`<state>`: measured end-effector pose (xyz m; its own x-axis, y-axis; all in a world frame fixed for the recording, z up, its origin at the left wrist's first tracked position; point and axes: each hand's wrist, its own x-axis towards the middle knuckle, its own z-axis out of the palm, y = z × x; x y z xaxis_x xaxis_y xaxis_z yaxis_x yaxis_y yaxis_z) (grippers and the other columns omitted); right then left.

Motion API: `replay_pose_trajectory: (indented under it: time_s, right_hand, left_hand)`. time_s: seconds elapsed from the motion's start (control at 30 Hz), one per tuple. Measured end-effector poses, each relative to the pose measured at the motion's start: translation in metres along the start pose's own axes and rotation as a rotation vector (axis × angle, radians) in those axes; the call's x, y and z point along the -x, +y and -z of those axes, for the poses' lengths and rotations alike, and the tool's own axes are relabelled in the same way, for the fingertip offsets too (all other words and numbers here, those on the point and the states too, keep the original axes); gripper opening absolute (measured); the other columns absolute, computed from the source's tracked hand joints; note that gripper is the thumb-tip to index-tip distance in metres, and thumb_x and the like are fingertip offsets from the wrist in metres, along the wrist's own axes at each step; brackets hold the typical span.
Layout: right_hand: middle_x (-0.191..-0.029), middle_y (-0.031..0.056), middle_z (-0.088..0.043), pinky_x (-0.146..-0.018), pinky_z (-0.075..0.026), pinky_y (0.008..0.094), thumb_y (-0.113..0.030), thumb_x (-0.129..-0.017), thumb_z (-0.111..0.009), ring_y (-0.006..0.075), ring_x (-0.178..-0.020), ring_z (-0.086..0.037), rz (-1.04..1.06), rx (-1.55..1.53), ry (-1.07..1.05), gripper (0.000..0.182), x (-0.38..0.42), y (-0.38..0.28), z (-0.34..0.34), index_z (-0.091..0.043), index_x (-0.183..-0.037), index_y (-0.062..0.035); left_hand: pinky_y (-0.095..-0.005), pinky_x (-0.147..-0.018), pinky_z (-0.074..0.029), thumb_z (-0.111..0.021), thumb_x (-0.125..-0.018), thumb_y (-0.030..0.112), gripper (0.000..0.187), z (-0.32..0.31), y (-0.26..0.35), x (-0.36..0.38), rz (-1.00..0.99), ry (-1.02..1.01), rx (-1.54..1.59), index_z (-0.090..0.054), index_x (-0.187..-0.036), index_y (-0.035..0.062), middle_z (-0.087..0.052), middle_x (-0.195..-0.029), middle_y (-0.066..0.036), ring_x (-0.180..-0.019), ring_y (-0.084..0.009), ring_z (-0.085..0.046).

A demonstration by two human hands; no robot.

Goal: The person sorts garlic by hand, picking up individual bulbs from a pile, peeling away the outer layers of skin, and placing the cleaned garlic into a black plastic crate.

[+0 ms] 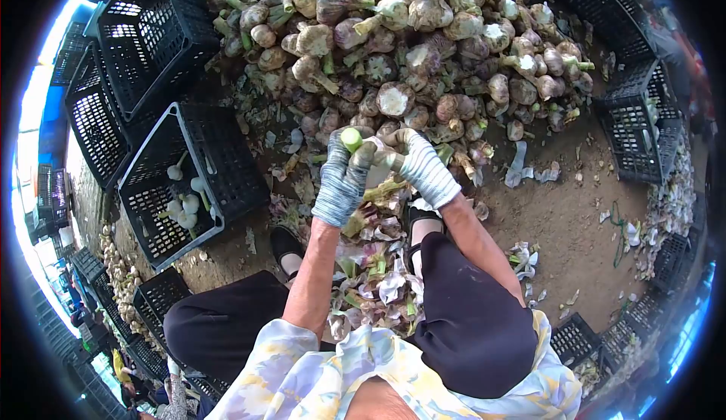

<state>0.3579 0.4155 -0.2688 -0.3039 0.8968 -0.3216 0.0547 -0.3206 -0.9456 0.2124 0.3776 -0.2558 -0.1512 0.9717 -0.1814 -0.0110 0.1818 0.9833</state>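
Both gloved hands were on one garlic bulb (376,164): left hand (342,180) gripped the cut stalk, right hand (421,164) wrapped the head, mid-peel. Skins lay below the hands; big garlic pile (423,49) beyond. Next prob. needs outer skin stripped, then a drop in the crate (219,170) to the left.

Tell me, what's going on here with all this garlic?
A seated person in knit gloves holds one garlic bulb between both hands: the left hand grips its cut green stem end, the right hand is on the bulb. A large pile of unpeeled garlic lies on the dirt floor ahead. Peeled skins and trimmings lie between the feet. To the left, a black plastic crate holds a few clean white bulbs; more crates stand around.
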Motion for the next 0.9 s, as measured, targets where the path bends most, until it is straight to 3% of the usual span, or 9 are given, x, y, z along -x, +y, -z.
replay_pose_trajectory:
  time_s: [0.1,0.23,0.3,0.37,0.43,0.53,0.63,0.8,0.9]
  right_hand:
    - [-0.077,0.0063,-0.061,-0.058,-0.048,0.0259,-0.021,-0.073,-0.072,0.0118,-0.068,-0.057,-0.299,-0.090,-0.144,0.029,0.002,-0.013,0.010,-0.059,-0.088,-0.0001]
    - [-0.078,0.0071,-0.062,-0.055,-0.050,0.0260,-0.019,-0.075,-0.070,0.0128,-0.070,-0.060,-0.301,-0.301,-0.101,0.028,0.007,-0.002,0.014,-0.059,-0.091,0.0012]
    - [-0.081,0.0073,-0.062,-0.059,-0.051,0.0276,-0.015,-0.073,-0.068,0.0146,-0.073,-0.061,-0.250,-0.250,-0.079,0.028,0.009,0.002,0.009,-0.059,-0.096,0.0004]
    - [-0.083,0.0075,-0.063,-0.063,-0.050,0.0283,-0.006,-0.072,-0.064,0.0140,-0.075,-0.060,0.382,0.532,0.167,0.028,0.012,0.008,-0.004,-0.057,-0.099,-0.0010]
    - [-0.084,0.0107,-0.063,-0.066,-0.049,0.0305,-0.003,-0.069,-0.063,0.0181,-0.073,-0.060,0.232,0.528,0.128,0.032,0.006,0.017,-0.005,-0.056,-0.100,-0.0016]
    - [-0.078,0.0190,-0.061,-0.062,-0.047,0.0346,-0.007,-0.067,-0.065,0.0291,-0.068,-0.059,0.107,0.120,0.084,0.026,-0.003,0.034,-0.003,-0.058,-0.092,-0.0025]
    - [-0.077,0.0080,-0.063,-0.065,-0.047,0.0288,0.007,-0.070,-0.058,0.0113,-0.072,-0.057,0.272,0.615,-0.079,0.023,-0.011,0.050,-0.002,-0.060,-0.091,-0.0018]
    - [-0.103,0.0123,-0.059,-0.081,-0.045,0.0296,0.000,-0.072,-0.057,0.0137,-0.098,-0.053,0.058,0.363,-0.549,0.040,0.014,-0.013,0.005,-0.054,-0.112,-0.0033]
    - [-0.124,0.0202,-0.047,-0.091,-0.041,0.0315,-0.013,-0.070,-0.065,0.0211,-0.112,-0.049,0.039,0.058,-0.454,0.065,0.017,-0.034,0.027,-0.038,-0.127,0.0023]
  left_hand:
    - [-0.0270,-0.077,-0.044,-0.064,-0.082,0.023,0.033,-0.010,0.007,0.004,0.009,0.083,0.025,-0.051,-0.105,0.0035,-0.057,-0.091,-0.004,-0.084,-0.0128,-0.053]
    - [-0.0263,-0.079,-0.045,-0.067,-0.078,0.014,0.033,-0.006,0.002,-0.001,0.096,0.138,0.125,-0.053,-0.106,0.0023,-0.057,-0.097,-0.006,-0.087,-0.0129,-0.054]
    - [-0.0267,-0.079,-0.046,-0.069,-0.076,0.009,0.034,-0.005,-0.006,-0.002,0.063,0.153,0.017,-0.053,-0.106,0.0032,-0.057,-0.096,-0.005,-0.088,-0.0130,-0.055]
    - [-0.0275,-0.080,-0.046,-0.070,-0.073,0.004,0.033,-0.009,-0.009,-0.001,-0.205,0.121,-0.165,-0.055,-0.103,0.0040,-0.058,-0.097,-0.004,-0.088,-0.0135,-0.055]
    - [-0.0275,-0.081,-0.046,-0.070,-0.071,-0.001,0.034,-0.004,-0.003,-0.001,-0.445,0.097,-0.575,-0.057,-0.102,0.0042,-0.059,-0.097,-0.004,-0.088,-0.0139,-0.056]
    - [-0.0305,-0.078,-0.049,-0.072,-0.073,0.011,0.024,0.005,0.026,0.008,0.112,0.046,0.175,-0.059,-0.091,0.0017,-0.062,-0.092,-0.008,-0.085,-0.0166,-0.060]
    - [-0.0349,-0.075,-0.052,-0.068,-0.077,0.026,0.031,0.021,0.023,0.005,0.100,-0.126,0.649,-0.058,-0.094,0.0015,-0.062,-0.091,-0.013,-0.083,-0.0223,-0.062]
    - [-0.0473,-0.071,-0.052,-0.064,-0.078,0.040,0.045,0.043,-0.019,-0.012,0.267,-0.199,1.242,-0.056,-0.105,0.0041,-0.060,-0.100,-0.019,-0.085,-0.0320,-0.062]
    - [-0.0465,-0.075,-0.051,-0.061,-0.080,0.040,0.047,0.036,-0.026,-0.012,0.283,-0.104,1.190,-0.056,-0.105,0.0007,-0.060,-0.100,-0.019,-0.088,-0.0305,-0.061]
